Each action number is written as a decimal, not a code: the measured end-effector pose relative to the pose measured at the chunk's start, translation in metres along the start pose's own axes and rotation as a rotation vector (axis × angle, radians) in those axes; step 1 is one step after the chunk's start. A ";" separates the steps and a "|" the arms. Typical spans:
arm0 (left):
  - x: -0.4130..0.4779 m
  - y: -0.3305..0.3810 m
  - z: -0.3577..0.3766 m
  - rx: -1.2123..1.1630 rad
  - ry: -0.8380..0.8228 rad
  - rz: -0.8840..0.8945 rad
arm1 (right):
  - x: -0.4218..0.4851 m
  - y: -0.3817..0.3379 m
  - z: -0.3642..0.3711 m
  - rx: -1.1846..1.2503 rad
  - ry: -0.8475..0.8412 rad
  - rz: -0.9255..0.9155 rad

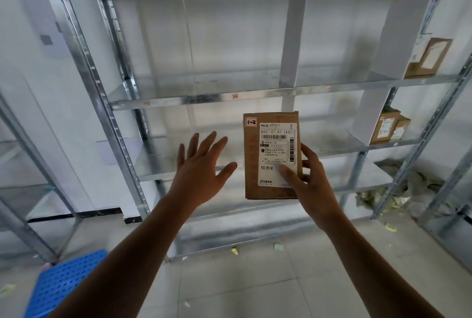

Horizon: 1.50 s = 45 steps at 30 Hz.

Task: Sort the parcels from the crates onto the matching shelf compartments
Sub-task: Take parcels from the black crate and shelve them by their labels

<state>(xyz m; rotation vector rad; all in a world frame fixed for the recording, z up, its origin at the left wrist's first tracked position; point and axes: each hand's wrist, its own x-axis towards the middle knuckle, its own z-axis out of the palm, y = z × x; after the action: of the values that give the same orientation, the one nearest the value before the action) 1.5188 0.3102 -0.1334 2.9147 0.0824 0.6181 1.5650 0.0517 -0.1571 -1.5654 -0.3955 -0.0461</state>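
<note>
Right hand (pixel 310 179) grasping upright brown parcel (pixel 272 156), white barcode label, red-marked "1-2" tag; left hand (pixel 201 164) released, fingers spread

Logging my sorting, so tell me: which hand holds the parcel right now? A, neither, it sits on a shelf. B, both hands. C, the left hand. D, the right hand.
D: the right hand grips the parcel at its lower right edge, in the air in front of the shelves, while the left hand is spread open beside it, not touching it.
</note>
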 end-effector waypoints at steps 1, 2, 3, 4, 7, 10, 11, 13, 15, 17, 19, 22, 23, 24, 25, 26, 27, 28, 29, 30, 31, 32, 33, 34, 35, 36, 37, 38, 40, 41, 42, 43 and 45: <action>0.014 0.003 0.000 0.008 0.012 -0.007 | 0.015 0.001 -0.005 -0.005 -0.007 -0.018; 0.027 0.007 0.000 0.011 0.024 -0.013 | 0.030 0.002 -0.010 -0.014 -0.014 -0.036; 0.038 0.010 0.000 0.007 0.036 -0.019 | 0.044 0.003 -0.014 -0.024 -0.021 -0.050; 0.048 0.013 0.001 -0.003 0.050 -0.024 | 0.059 0.004 -0.018 -0.032 -0.029 -0.064; 0.073 0.017 0.005 -0.057 0.064 -0.066 | 0.098 0.006 -0.023 -0.035 -0.057 -0.104; 0.093 0.014 0.014 -0.196 0.047 -0.125 | 0.129 0.009 -0.018 0.000 -0.072 -0.115; 0.101 0.012 0.017 -0.244 0.043 -0.126 | 0.140 0.012 -0.016 0.003 -0.076 -0.112; 0.119 0.008 0.025 -0.310 0.045 -0.104 | 0.161 0.019 -0.012 -0.001 -0.079 -0.106; 0.139 0.000 0.034 -0.354 0.054 -0.098 | 0.183 0.027 -0.007 -0.017 -0.078 -0.110; 0.159 -0.011 0.043 -0.420 0.059 -0.100 | 0.207 0.032 0.001 -0.034 -0.067 -0.108; 0.182 -0.022 0.052 -0.491 0.049 -0.095 | 0.232 0.034 0.011 -0.040 -0.048 -0.118; 0.219 -0.040 0.061 -0.589 0.037 -0.078 | 0.269 0.035 0.034 -0.047 -0.043 -0.145; 0.232 -0.047 0.064 -0.642 0.035 -0.049 | 0.282 0.033 0.044 -0.039 -0.043 -0.146; 0.244 -0.054 0.066 -0.707 0.037 -0.007 | 0.295 0.031 0.053 -0.031 -0.045 -0.147; 0.257 -0.061 0.069 -0.776 0.043 0.033 | 0.309 0.028 0.062 -0.028 -0.048 -0.152; 0.268 -0.067 0.070 -0.842 0.050 0.063 | 0.322 0.026 0.071 -0.034 -0.050 -0.160; 0.280 -0.074 0.072 -0.900 0.059 0.085 | 0.335 0.025 0.079 -0.045 -0.049 -0.171; 0.291 -0.081 0.073 -0.954 0.071 0.100 | 0.348 0.024 0.087 -0.055 -0.047 -0.184; 0.302 -0.088 0.075 -1.009 0.085 0.113 | 0.359 0.024 0.095 -0.064 -0.044 -0.199; 0.312 -0.094 0.076 -1.070 0.097 0.125 | 0.370 0.025 0.102 -0.070 -0.041 -0.215; 0.322 -0.100 0.079 -1.132 0.108 0.137 | 0.380 0.027 0.108 -0.075 -0.039 -0.230; 0.331 -0.105 0.081 -1.184 0.122 0.148 | 0.388 0.028 0.113 -0.078 -0.038 -0.243; 0.340 -0.109 0.083 -1.217 0.140 0.155 | 0.397 0.030 0.117 -0.077 -0.043 -0.252; 0.347 -0.112 0.086 -1.233 0.158 0.155 | 0.404 0.031 0.120 -0.072 -0.050 -0.253; 0.355 -0.114 0.088 -1.240 0.172 0.147 | 0.410 0.032 0.122 -0.067 -0.056 -0.250; 0.362 -0.116 0.089 -1.243 0.182 0.134 | 0.417 0.032 0.124 -0.067 -0.061 -0.248; 0.369 -0.117 0.091 -1.244 0.186 0.120 | 0.425 0.033 0.124 -0.068 -0.068 -0.248; 0.376 -0.119 0.093 -1.235 0.189 0.109 | 0.433 0.033 0.124 -0.064 -0.079 -0.248; 0.391 -0.122 0.095 -1.204 0.205 0.098 | 0.452 0.033 0.124 -0.048 -0.107 -0.247; 0.398 -0.123 0.095 -1.194 0.216 0.095 | 0.462 0.033 0.124 -0.048 -0.125 -0.242; 0.405 -0.123 0.096 -1.182 0.224 0.093 | 0.472 0.034 0.124 -0.059 -0.147 -0.235; 0.412 -0.124 0.096 -1.167 0.230 0.091 | 0.482 0.035 0.124 -0.077 -0.170 -0.232; 0.425 -0.126 0.099 -1.130 0.244 0.075 | 0.502 0.039 0.125 -0.099 -0.214 -0.233</action>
<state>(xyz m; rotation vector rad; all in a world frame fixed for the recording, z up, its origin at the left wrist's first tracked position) 1.9447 0.4565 -0.0742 1.7552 -0.2639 0.7095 2.0189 0.2848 -0.0628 -1.6204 -0.7531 -0.0789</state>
